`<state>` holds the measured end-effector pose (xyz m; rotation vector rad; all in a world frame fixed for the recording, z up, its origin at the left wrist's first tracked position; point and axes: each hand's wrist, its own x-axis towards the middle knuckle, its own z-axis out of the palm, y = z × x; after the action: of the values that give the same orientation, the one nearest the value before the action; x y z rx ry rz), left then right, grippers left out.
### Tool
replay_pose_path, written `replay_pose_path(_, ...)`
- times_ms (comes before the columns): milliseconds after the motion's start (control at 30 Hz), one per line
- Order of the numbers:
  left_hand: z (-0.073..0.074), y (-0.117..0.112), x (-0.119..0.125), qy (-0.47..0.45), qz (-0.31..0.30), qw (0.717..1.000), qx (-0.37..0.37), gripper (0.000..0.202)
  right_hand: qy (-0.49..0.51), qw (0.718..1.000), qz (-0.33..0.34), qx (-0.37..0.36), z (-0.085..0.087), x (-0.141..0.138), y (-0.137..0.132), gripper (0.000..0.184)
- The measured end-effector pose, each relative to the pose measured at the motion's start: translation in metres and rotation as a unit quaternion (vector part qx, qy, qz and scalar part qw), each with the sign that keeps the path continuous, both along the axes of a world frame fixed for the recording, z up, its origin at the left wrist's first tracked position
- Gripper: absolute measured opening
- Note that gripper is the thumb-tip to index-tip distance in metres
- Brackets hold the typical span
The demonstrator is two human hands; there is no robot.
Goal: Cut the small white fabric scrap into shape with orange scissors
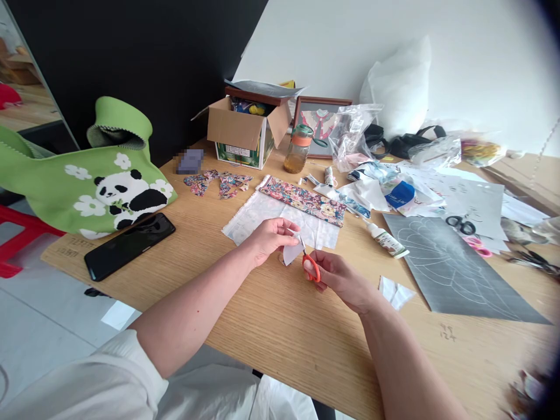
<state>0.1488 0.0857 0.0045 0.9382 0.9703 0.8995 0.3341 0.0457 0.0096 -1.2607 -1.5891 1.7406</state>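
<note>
My left hand (273, 239) pinches a small white piece (292, 252), paper or the pale back of fabric; I cannot tell which. In my right hand (330, 273) is a pair of orange-handled scissors (311, 268), with the blades pointing up at the edge of that piece. Behind both hands lies a floral cloth (301, 201), partly folded so that its patterned face shows at the far side and its white back (249, 219) nearer me. Part of this cloth is hidden by my left hand.
A black phone (130, 245) and green panda bag (131, 192) are at the left. Floral scraps (203, 182), a carton (240, 125) and a tea bottle (298, 150) stand farther back. Rightward lie a glue bottle (387, 240), grey sheet (455, 268), black-handled scissors (460, 224) and a white scrap (396, 291).
</note>
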Motion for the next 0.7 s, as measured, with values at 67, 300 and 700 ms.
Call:
replay_pose_path(67,0.0002,0.0000,0.0003,0.002,0.001,1.000,0.000,0.031,-0.005,1.000,-0.002,0.000,0.0005,-0.0008,-0.0001,0.051)
replay_pose_path(300,-0.0009,-0.0002,0.0012,0.000,0.003,1.000,0.001,0.031,-0.021,1.000,-0.008,0.003,0.0009,-0.0020,0.0006,0.055)
replay_pose_path(700,-0.0013,0.0000,0.0008,-0.007,0.011,1.000,-0.006,0.031,-0.042,0.999,-0.011,0.027,-0.0030,-0.0001,0.0007,0.052)
